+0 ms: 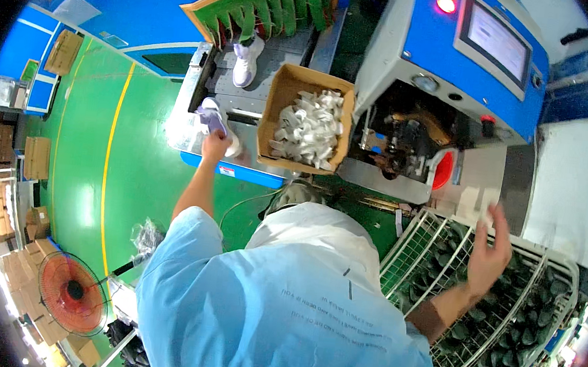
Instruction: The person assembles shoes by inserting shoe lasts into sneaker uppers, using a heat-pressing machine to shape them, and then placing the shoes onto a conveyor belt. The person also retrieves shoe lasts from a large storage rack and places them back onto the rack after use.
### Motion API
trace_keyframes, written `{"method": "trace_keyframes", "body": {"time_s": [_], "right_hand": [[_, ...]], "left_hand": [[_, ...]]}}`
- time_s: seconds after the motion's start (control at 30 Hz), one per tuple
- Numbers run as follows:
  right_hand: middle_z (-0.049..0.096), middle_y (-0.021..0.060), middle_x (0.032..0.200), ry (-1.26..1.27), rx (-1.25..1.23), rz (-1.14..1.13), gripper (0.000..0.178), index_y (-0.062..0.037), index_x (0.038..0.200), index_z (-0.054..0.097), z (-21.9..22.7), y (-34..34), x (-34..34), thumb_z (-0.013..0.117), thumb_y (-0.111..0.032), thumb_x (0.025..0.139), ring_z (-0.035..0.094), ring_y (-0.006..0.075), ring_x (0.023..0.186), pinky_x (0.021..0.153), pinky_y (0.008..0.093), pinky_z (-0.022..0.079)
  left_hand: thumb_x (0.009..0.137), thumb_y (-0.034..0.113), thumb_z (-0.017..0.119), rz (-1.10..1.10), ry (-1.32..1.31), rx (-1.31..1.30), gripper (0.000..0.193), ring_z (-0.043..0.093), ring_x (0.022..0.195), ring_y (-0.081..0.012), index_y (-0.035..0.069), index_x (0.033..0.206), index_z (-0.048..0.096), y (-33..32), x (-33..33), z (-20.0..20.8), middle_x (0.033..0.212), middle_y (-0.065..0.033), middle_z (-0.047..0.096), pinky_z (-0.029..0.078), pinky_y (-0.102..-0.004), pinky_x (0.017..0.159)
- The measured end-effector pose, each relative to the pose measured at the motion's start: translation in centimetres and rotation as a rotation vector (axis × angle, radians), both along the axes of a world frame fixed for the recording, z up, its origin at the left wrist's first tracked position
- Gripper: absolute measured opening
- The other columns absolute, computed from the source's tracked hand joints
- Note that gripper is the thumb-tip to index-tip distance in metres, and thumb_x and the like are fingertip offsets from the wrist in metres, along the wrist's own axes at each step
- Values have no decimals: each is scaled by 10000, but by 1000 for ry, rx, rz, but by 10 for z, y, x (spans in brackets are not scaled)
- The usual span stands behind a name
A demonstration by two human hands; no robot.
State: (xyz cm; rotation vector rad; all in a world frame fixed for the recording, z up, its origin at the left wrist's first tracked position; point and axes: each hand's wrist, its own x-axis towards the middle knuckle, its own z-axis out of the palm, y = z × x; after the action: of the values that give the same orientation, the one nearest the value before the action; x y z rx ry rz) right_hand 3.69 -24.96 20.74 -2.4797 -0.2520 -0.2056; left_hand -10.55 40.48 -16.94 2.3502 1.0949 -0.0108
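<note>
My left hand [215, 146] is closed on a white and lavender sneaker [213, 117] at the near end of a conveyor [211, 87]. Farther along the grey belt, a second sneaker [246, 66] stands by a green fringed curtain [268, 15]. Right of the held shoe is a cardboard box [267, 128], full of white plastic pieces [310, 130]. My right hand [489, 255] is raised over a white wire rack [415, 248], its fingers stretched and apart. Near its fingertips is a pale blur that I cannot make out. Dark shoe-shaped pieces [486, 322] fill the rack.
A blue machine [399, 52] with a screen [496, 37] and a lit red lamp [446, 3] stands ahead on the right. Below its opening is a red container [444, 170]. To the left, an orange fan [74, 291] and cardboard boxes [36, 159] stand on the green floor [83, 163].
</note>
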Motion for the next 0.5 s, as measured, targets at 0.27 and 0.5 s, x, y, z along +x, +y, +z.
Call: {"method": "trace_keyframes", "body": {"time_s": [0.27, 0.5], "right_hand": [[500, 179, 1505, -755, -339, 97, 649, 12, 1445, 490, -68, 274, 160, 601, -420, 973, 423, 360, 1425, 1181, 534, 261], [544, 218, 1391, -1149, -348, -60, 559, 27, 1371, 479, -108, 288, 192, 574, -378, 998, 494, 373, 1309, 1112, 522, 296]], "left_hand": [[875, 492, 678, -149, 209, 43, 466, 703, 958, -408, 33, 897, 753, 13, 78, 80, 962, -226, 728, 546, -490, 839], [719, 301, 890, -6, -270, -187, 715, 687, 1062, -373, 14, 1281, 556, 126, 258, -29, 1161, -213, 701, 531, -452, 892]]}}
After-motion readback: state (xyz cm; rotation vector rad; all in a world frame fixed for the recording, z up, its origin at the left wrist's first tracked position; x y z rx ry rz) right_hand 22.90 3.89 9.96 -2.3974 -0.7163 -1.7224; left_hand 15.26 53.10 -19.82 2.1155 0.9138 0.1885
